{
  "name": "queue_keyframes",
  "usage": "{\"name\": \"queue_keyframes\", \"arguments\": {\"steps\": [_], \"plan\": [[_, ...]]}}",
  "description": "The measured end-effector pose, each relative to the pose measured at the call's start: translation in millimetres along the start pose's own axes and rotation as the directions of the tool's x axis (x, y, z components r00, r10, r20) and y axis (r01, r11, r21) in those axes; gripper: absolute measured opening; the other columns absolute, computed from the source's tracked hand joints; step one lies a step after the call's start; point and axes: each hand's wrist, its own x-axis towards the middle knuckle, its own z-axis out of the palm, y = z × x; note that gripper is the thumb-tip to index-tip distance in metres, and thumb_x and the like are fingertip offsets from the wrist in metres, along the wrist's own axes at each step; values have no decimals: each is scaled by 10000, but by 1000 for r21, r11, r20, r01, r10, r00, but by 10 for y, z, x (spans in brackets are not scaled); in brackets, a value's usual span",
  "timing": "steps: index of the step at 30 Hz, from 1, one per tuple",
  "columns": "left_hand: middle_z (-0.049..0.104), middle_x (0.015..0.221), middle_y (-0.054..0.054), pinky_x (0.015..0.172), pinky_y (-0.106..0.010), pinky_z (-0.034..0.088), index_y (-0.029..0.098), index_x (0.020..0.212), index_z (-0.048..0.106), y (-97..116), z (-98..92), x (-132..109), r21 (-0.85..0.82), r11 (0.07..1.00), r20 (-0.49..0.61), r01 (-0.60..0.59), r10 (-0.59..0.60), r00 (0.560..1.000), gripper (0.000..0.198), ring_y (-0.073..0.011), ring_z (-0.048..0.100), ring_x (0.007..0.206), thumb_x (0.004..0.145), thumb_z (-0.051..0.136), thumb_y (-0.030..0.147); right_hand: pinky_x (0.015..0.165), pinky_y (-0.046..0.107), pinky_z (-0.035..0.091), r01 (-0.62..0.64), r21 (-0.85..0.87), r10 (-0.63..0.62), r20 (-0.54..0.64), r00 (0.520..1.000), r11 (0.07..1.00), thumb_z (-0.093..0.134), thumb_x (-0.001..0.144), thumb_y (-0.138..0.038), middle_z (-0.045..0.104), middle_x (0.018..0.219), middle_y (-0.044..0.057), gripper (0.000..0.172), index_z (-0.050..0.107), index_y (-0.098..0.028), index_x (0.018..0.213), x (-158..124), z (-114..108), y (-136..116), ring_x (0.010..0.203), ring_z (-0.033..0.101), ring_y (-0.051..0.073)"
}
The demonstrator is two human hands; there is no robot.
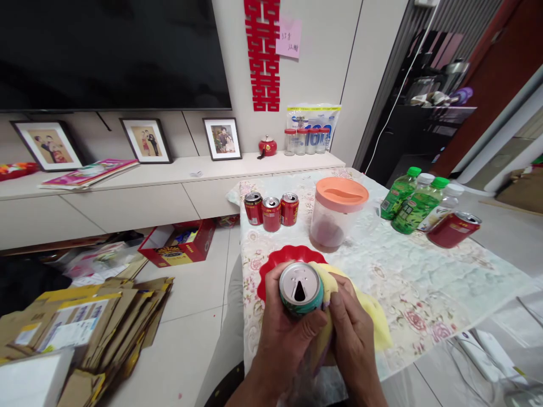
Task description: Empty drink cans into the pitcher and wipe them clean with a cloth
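Note:
My left hand is wrapped round a green drink can, whose opened top faces up toward me. A yellow cloth is bunched in my right hand, pressed against the can's right side. Part of the cloth hangs down over the table beyond my right fingers. Behind the can lies a red scalloped plate, partly hidden by my hands. Farther back on the left stand three small red cans. A clear plastic jug with an orange lid is just beyond the plate.
Green-capped bottles and a red can lying tilted are at the right side of the table, which has a floral tablecloth. Flattened cardboard and a red box are on the floor at left. A power strip lies at lower right.

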Motion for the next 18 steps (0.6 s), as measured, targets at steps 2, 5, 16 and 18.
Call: {"name": "queue_keyframes", "arguments": {"steps": [2,5,16,18], "plan": [[690,1130,-26,920,-365,545,309,1279,534,6,9,5,27,1000,-11,9,-8,1000,657,-245,675,1033,750,913,400,953,333,535,14,11,-13,-69,998,1000,578,1023,-403,687,1134,70,271,779,-249,1118,-13,2,-7,1059,657,204],[678,1107,-20,907,-356,530,305,1275,526,-27,-7,33,109,994,-41,-24,29,999,656,-238,660,1017,752,907,413,861,315,574,64,11,-61,-144,988,998,656,978,-354,718,1058,67,188,803,-245,1019,-39,-7,-30,988,692,199],[675,1092,-31,875,-349,530,271,1260,510,-78,-64,63,112,993,3,-25,25,1000,656,-234,661,998,757,904,423,929,281,574,331,-209,-358,-112,927,920,593,1006,-209,694,1235,10,403,682,-385,1357,-85,25,-10,1145,670,158],[685,1107,-45,910,-371,534,261,1276,510,-78,-49,46,75,997,8,-9,9,1000,667,-249,670,1033,762,898,434,980,296,551,346,-255,-375,-77,924,903,517,1042,-229,656,1301,25,434,620,-376,1436,-79,37,9,1210,636,160]]}}
